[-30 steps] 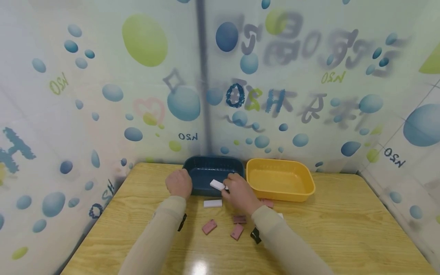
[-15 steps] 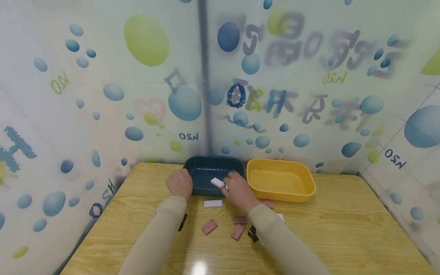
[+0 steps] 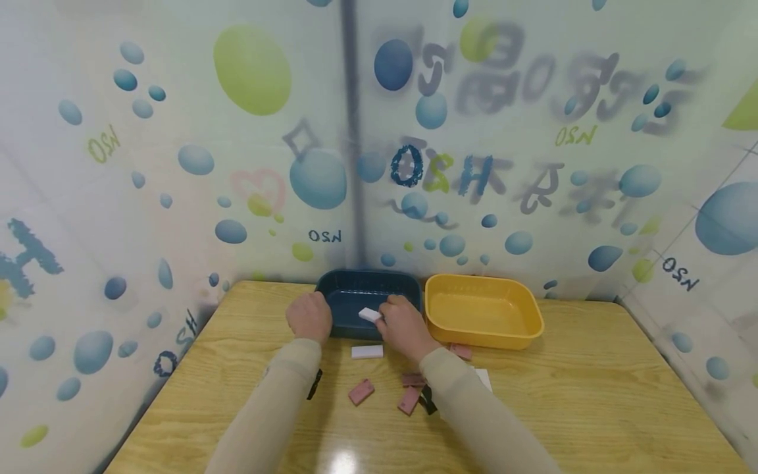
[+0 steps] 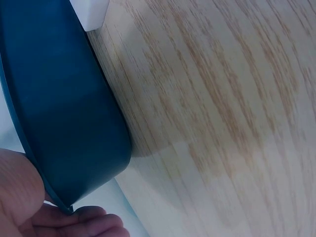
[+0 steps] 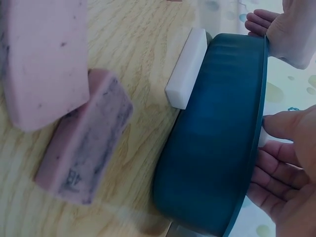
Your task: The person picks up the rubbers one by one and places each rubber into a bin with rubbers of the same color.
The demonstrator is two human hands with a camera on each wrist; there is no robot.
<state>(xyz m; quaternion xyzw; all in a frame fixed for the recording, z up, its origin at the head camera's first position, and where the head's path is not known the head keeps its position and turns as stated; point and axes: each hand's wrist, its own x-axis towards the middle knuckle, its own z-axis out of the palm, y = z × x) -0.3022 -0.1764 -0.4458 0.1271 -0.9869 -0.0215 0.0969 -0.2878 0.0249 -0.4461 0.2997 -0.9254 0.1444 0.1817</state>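
My left hand (image 3: 309,317) grips the left end of a dark blue plastic tray (image 3: 346,329); in the left wrist view its thumb and fingers lie on either side of the rim. Over the tray's front right part, my right hand (image 3: 405,326) pinches a white eraser (image 3: 370,315) between thumb and fingers. A second white eraser (image 3: 367,351) lies on the table just in front of the tray. Several pink erasers lie closer to me, among them one eraser marked 4B (image 5: 84,138) in the right wrist view. Most of the tray's floor shows.
A yellow tray (image 3: 518,339) stands right beside the blue one, with a pink eraser (image 3: 460,351) before it. Part of a white block (image 3: 483,378) shows past my right sleeve. The wooden table (image 3: 592,395) meets a patterned curtain (image 3: 266,164) behind.
My right hand has shifted slightly left over the blue tray, and the white eraser's angle has changed a little. My left hand stays at the rim.
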